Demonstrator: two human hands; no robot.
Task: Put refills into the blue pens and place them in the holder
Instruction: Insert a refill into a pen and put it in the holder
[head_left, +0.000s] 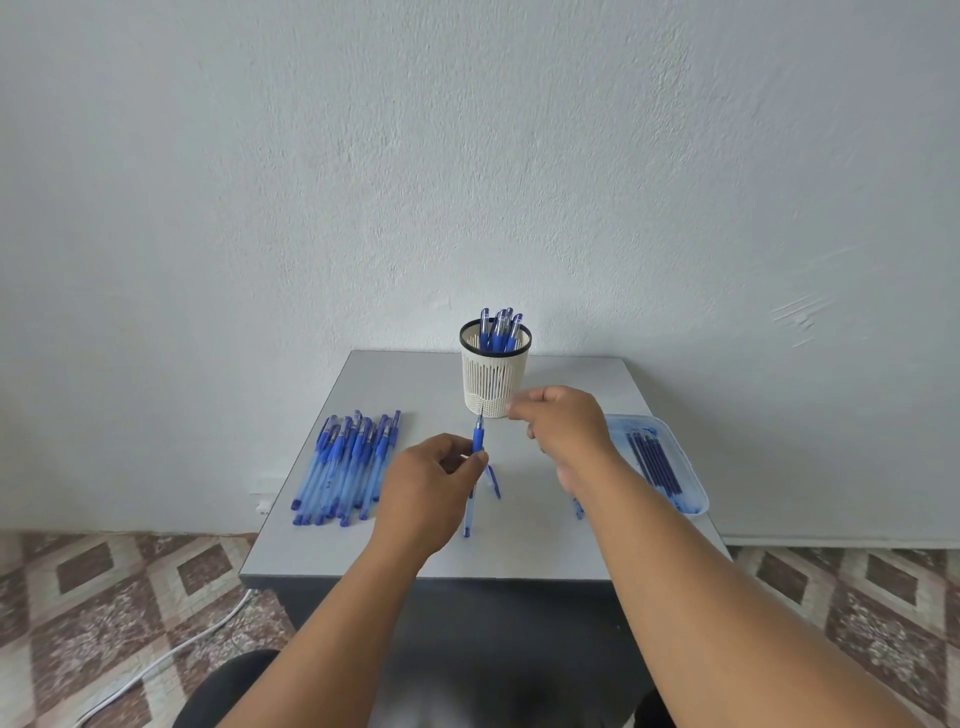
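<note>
Blue pens (500, 330) already fill the holder (493, 376) — a pile (345, 462) remains — while the left hand (431, 478) grips one pen (477, 441), right hand (563, 423) fingers curled, grasp unclear.

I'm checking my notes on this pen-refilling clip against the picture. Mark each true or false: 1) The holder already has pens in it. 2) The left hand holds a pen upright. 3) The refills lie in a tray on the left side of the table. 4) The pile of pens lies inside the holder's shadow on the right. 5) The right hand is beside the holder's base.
1) True: several blue pens stand in the holder.
2) True: the left hand grips a pen, tip upward.
3) False: the tray with the refills sits on the right side.
4) False: the pile of pens lies flat on the table's left side.
5) True: the right hand is next to the holder's base.
</note>
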